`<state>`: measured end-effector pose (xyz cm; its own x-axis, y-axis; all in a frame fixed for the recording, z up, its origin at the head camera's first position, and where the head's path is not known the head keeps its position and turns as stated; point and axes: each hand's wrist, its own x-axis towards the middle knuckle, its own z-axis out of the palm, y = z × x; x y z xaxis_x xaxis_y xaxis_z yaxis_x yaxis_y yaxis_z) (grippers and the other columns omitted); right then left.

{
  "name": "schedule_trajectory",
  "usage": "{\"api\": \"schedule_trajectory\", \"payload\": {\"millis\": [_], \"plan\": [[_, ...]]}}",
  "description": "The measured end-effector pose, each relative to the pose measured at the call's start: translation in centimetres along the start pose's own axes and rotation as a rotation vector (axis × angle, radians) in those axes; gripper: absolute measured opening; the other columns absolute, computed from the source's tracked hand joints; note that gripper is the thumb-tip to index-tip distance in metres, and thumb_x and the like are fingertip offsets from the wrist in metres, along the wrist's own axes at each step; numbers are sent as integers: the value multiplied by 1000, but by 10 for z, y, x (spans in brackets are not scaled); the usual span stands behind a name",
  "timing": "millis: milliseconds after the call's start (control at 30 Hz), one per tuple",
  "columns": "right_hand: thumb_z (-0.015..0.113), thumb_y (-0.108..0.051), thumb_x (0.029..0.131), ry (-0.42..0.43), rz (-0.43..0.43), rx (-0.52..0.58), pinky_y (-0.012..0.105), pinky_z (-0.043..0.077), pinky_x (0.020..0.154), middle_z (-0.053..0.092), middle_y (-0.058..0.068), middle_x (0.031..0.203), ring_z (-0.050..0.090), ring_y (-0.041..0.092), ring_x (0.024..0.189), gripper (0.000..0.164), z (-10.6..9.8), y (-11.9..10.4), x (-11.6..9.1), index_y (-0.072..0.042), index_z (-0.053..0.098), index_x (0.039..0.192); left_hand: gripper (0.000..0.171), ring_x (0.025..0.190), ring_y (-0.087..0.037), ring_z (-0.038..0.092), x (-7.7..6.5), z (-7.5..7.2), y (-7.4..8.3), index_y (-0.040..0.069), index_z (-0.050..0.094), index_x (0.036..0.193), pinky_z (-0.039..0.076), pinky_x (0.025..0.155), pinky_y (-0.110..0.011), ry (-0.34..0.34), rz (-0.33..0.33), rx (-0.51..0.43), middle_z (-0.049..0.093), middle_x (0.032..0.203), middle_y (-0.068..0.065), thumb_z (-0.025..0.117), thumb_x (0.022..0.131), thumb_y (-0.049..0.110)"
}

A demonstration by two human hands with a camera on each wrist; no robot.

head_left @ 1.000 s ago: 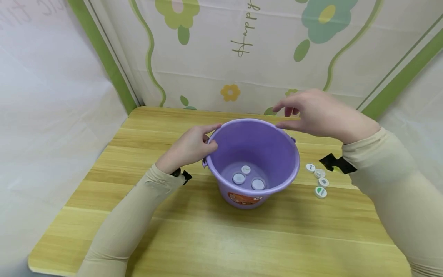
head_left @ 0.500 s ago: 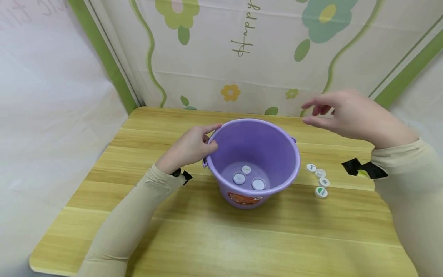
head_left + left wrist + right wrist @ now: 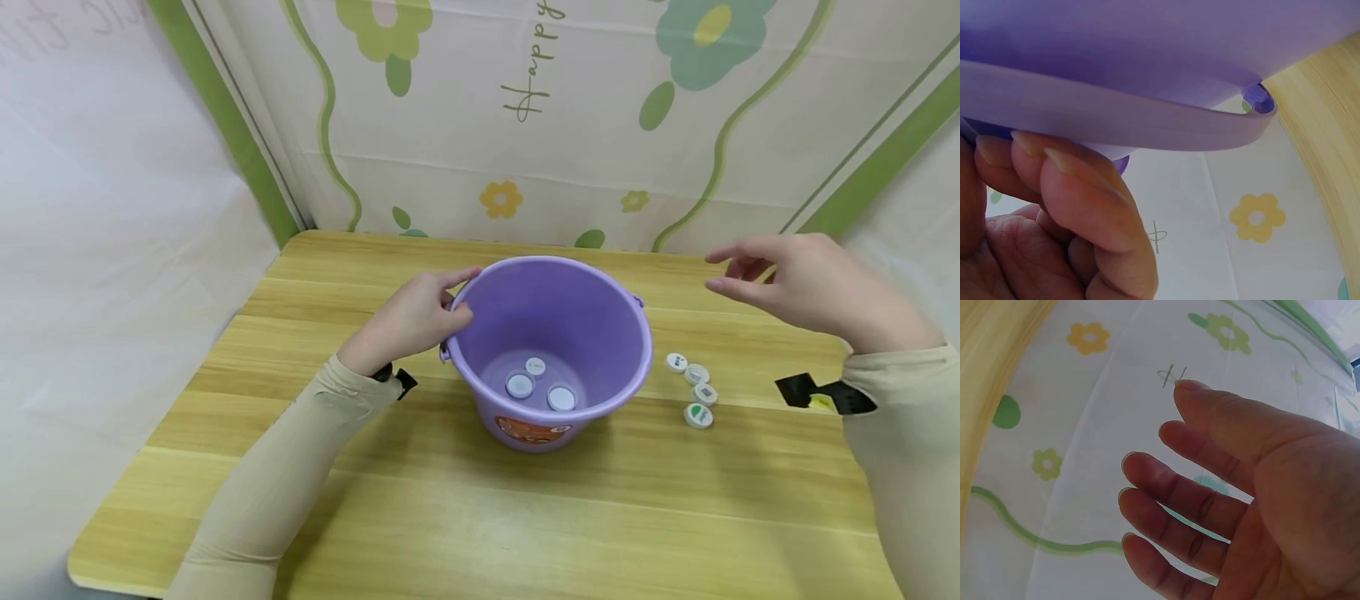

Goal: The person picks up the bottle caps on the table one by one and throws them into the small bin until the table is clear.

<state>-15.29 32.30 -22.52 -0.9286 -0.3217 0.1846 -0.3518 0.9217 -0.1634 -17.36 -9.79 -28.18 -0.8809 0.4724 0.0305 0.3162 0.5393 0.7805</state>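
Note:
A purple bucket [image 3: 570, 308] stands upright on the wooden table, an orange label on its front. My left hand [image 3: 408, 321] grips its rim at the left side, thumb over the inside edge. In the left wrist view, curled fingers [image 3: 1085, 200] lie right under the bucket's handle band [image 3: 1166, 122]. Three round white bottle caps rest on the bucket's floor, one of them a larger cap [image 3: 561, 399]. My right hand [image 3: 817, 287] hovers right of the bucket with relaxed fingers, holding nothing. Below it, several white caps [image 3: 704, 394] lie in a short row on the table.
The wooden table [image 3: 450, 517] extends around the bucket. Behind it hangs a white curtain [image 3: 442, 150] printed with flowers and lettering. Pale cloth panels with green edges enclose both sides.
My right hand has moved right, away from the bucket's rim, and is now slightly lower in view. My left hand keeps its grip; the bucket and caps stay in place.

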Motion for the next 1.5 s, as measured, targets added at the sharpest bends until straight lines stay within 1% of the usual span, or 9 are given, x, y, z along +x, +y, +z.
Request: {"api": "schedule_trajectory", "payload": {"millis": [200,533,700,867,967,1067,1200,1367,1500], "plan": [[72,-34,90,6,35,3,25,45,60,67,-5,85,62,18,81,33,10,17,-7,-14,72,116,62,44,-25,56,0,1,-2,9,44,150,43,42,-28,2,6,2,54,55,-7,53,88,11],[69,-36,92,-57,78,8,30,46,62,66,-3,87,62,23,85,37,24,35,-10,-10,70,118,62,43,-21,54,0,1,-3,10,44,150,42,41,-28,4,5,5,54,55,-7,53,88,12],[68,-38,92,-93,96,22,30,45,62,66,-2,89,61,20,84,40,30,42,-11,-11,69,121,62,44,-22,54,1,1,-3,10,44,150,43,42,-28,1,7,-6,55,56,-7,52,88,12],[69,-39,92,-121,108,62,30,46,63,65,-1,90,59,17,81,41,37,47,-12,-11,69,121,62,44,-23,54,1,1,-3,10,44,150,43,42,-28,4,6,-3,54,56,-7,52,88,12],[70,-36,91,-146,109,82,29,47,64,65,-2,90,60,16,79,39,45,50,-12,-11,69,120,62,44,-23,54,1,1,-3,10,44,150,42,42,-28,4,6,-2,53,55,-7,52,88,12],[71,-31,92,-168,74,98,29,48,64,66,-2,87,60,15,77,35,55,54,-13,-8,70,118,62,42,-20,52,1,2,-3,10,44,150,41,41,-28,5,6,2,52,55,-6,52,88,12],[71,-28,92,-187,41,102,30,50,63,66,-2,84,61,15,76,33,68,56,-13,-4,71,115,62,42,-20,53,1,2,-3,10,44,150,41,41,-28,4,8,5,52,55,-7,53,88,12],[71,-28,91,-223,43,106,32,51,65,66,-3,84,62,14,76,33,83,59,-14,-5,71,115,63,44,-27,56,1,2,-5,11,44,150,42,41,-29,5,7,2,52,54,-7,53,88,13],[71,-29,91,-269,57,116,34,50,66,66,-3,84,61,13,76,36,94,60,-13,-3,69,117,63,44,-26,56,1,1,-5,10,44,150,42,41,-29,5,9,-1,52,54,-7,53,88,12]]}}
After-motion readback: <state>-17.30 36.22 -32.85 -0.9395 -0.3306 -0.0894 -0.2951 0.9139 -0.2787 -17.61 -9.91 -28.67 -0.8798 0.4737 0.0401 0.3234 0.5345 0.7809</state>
